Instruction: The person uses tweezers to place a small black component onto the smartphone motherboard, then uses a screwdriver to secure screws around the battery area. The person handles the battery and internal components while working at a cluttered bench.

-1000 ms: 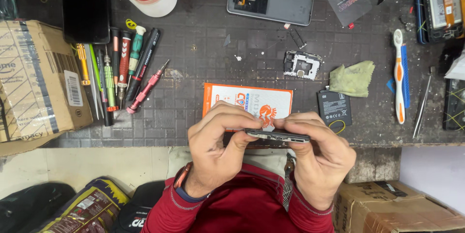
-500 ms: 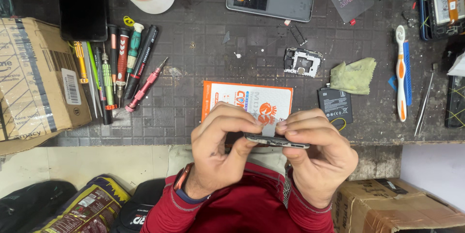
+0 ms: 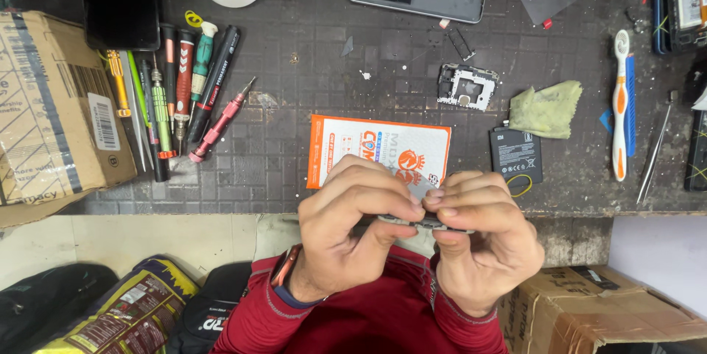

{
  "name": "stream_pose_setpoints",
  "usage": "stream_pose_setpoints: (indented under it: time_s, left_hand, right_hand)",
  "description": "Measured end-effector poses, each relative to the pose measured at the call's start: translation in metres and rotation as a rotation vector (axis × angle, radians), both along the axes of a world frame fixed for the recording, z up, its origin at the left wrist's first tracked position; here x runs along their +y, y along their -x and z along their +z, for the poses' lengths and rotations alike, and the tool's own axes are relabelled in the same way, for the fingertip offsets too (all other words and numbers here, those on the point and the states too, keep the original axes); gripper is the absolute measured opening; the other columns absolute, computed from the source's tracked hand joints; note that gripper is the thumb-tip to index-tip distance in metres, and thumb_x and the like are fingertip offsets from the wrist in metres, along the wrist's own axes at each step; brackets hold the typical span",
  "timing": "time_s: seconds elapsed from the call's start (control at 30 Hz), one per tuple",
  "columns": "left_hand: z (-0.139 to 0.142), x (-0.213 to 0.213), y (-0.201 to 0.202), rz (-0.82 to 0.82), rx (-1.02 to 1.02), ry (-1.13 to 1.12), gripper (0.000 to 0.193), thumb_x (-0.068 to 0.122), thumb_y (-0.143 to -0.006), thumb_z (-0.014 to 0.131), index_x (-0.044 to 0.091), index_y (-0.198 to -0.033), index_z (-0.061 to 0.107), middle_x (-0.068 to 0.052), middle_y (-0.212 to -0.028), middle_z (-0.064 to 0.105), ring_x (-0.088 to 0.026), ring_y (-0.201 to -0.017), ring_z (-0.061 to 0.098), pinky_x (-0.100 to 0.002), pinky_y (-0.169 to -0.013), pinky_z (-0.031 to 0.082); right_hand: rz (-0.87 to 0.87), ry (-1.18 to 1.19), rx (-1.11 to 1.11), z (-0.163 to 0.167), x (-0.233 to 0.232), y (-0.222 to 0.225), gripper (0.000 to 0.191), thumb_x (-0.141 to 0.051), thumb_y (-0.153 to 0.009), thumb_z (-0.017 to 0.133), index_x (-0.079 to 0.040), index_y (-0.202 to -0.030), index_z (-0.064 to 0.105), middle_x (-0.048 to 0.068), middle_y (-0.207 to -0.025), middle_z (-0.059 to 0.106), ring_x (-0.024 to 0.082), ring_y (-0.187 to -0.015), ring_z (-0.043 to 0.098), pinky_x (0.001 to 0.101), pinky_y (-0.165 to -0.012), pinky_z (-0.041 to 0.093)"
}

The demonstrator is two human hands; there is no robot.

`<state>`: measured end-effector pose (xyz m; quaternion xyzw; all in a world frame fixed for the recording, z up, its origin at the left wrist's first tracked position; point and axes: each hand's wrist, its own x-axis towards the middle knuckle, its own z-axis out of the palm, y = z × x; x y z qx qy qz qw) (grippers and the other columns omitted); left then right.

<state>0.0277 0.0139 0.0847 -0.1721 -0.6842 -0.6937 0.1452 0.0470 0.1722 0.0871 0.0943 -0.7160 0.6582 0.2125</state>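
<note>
Red sleeves lead up to both hands, held together just past the near edge of the dark surface (image 3: pixel 309 89). The left hand (image 3: pixel 346 236) curls its fingers around the left end of a thin grey phone frame (image 3: pixel 423 221), pinching it with thumb beneath. The right hand (image 3: pixel 482 243) pinches the right end, fingertips pressed together on top. Left of the frame lie a cardboard box (image 3: pixel 51 111) and a row of screwdrivers (image 3: pixel 177 96). Directly beyond it lies an orange-and-white package (image 3: pixel 368 148); bare surface lies between the screwdrivers and the package. Right of the frame lie a black battery (image 3: pixel 515 155), a green cloth (image 3: pixel 546 107) and a toothbrush (image 3: pixel 621 104).
</note>
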Motion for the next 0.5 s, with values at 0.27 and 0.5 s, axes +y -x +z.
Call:
stream_pose_setpoints:
  time_s: [0.27, 0.5]
  left_hand:
    - [-0.007, -0.002, 0.005, -0.042, -0.151, -0.008, 0.023, 0.014, -0.095, 0.077, 0.002, -0.113, 0.070, -0.009, -0.110, 0.073, -0.024, -0.102, 0.071, -0.033, -0.088, 0.060]
    - [-0.003, -0.002, 0.000, -0.005, -0.010, -0.012, 0.020, 0.014, -0.096, 0.078, 0.007, -0.113, 0.071, -0.006, -0.107, 0.075, -0.021, -0.096, 0.073, -0.031, -0.088, 0.058]
  right_hand:
    - [-0.001, 0.036, -0.072, 0.005, 0.009, -0.001, 0.025, -0.018, -0.101, 0.081, 0.000, -0.103, 0.065, 0.014, -0.098, 0.073, 0.023, -0.096, 0.071, 0.0339, -0.092, 0.058]
    - [-0.004, -0.064, 0.002, 0.017, 0.005, -0.005, 0.025, -0.018, -0.099, 0.080, -0.001, -0.110, 0.066, 0.012, -0.099, 0.071, 0.021, -0.094, 0.072, 0.0309, -0.086, 0.060]
